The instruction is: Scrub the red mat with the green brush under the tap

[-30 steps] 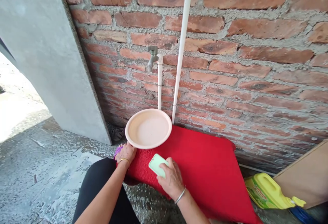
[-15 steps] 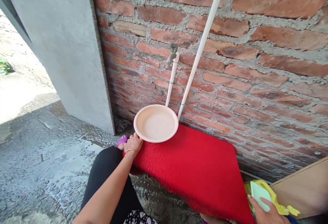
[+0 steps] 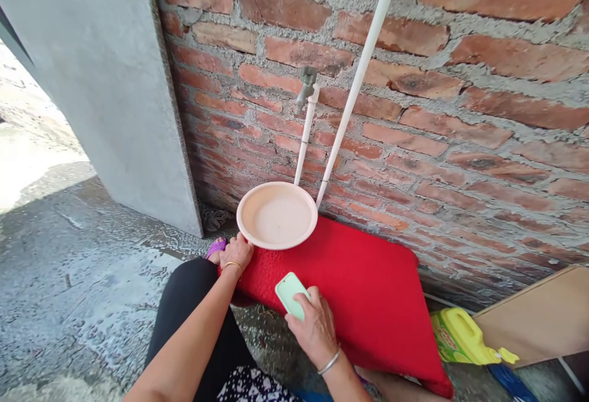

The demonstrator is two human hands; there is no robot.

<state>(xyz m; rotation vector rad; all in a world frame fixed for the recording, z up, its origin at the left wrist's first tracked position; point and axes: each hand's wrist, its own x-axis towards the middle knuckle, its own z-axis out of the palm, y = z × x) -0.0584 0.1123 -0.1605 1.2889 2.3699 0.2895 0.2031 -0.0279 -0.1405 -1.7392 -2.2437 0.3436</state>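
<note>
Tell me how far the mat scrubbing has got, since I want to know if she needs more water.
Done so far: the ground looks wet, and the red mat lies flat by the wall. In hand: the right hand presses a green scrubber onto the mat's near edge, while the left hand grips the pink basin. Left: no suds show on the mat, so most of it looks unscrubbed.

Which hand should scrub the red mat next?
Probably the right hand. It holds the green scrubber down on the red mat. The left hand is busy at the rim of the pink basin resting on the mat's corner.
</note>
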